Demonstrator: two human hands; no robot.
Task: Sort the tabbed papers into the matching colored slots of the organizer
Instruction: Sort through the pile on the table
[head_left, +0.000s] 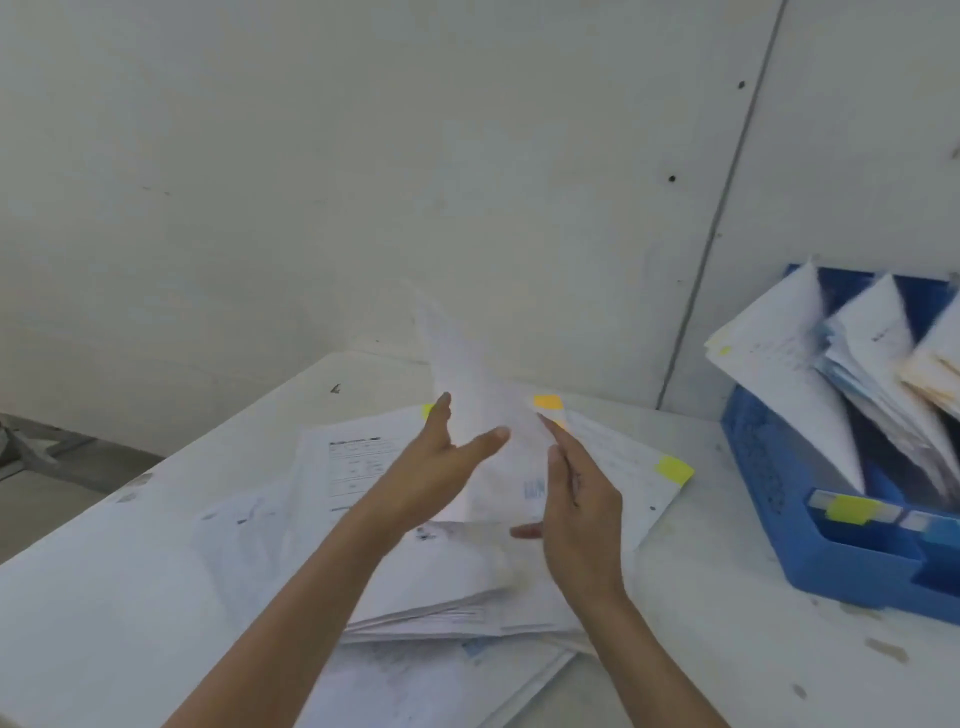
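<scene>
Paper (470, 364) — between left hand (439, 470), right hand (582, 512)

- A pale off-white wall (363, 156) is seen across the upper half, from 9 to 3 o'clock, and is lit softly and evenly.
- The wall is crossed at 2 o'clock by a dark seam (727, 208), which is seen running slantwise.
- Small dark holes (671, 179) are dotted beside that seam.
- A white table (104, 597), scuffed and stained, is spread from 7 to 4 o'clock.
- Grey floor (52, 499) is shown at 9 o'clock, with a grey frame (36, 447) on it.
</scene>
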